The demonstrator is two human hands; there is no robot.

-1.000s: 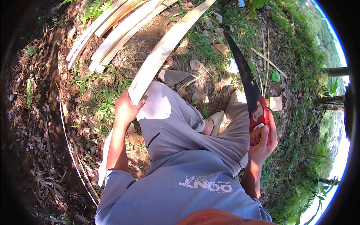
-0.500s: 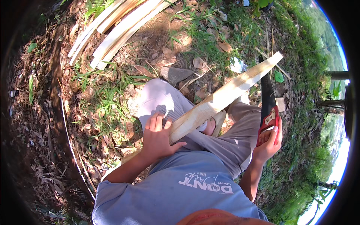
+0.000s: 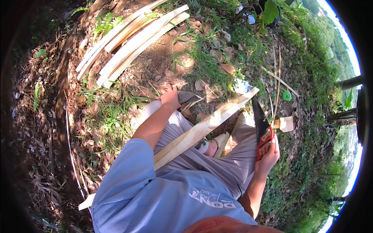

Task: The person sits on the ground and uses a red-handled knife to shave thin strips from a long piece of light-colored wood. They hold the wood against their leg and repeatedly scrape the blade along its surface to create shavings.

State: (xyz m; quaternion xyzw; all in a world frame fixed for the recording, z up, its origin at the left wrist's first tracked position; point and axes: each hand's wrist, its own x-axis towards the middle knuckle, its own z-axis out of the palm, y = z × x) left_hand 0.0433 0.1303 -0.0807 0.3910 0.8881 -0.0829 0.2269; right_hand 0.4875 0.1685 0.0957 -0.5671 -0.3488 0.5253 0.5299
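Resting across the seated person's grey-trousered lap, the long pale split wooden slat (image 3: 206, 128) lies unheld while the left hand (image 3: 170, 97) reaches down onto a flat grey stone (image 3: 185, 96) and the right hand (image 3: 268, 155) grips a red-handled dark-bladed machete (image 3: 261, 126).

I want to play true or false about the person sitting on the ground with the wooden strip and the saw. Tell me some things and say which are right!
1. The right hand holds a red-handled saw with a dark blade. True.
2. The long pale wooden strip stands upright in the grass. False: it lies slanted across the person's lap.
3. The left hand grips the strip. False: it reaches out to a flat grey stone on the ground, away from the strip.
4. A stack of pale wooden slats lies on the ground ahead. True.
5. The person wears a blue shirt. True.
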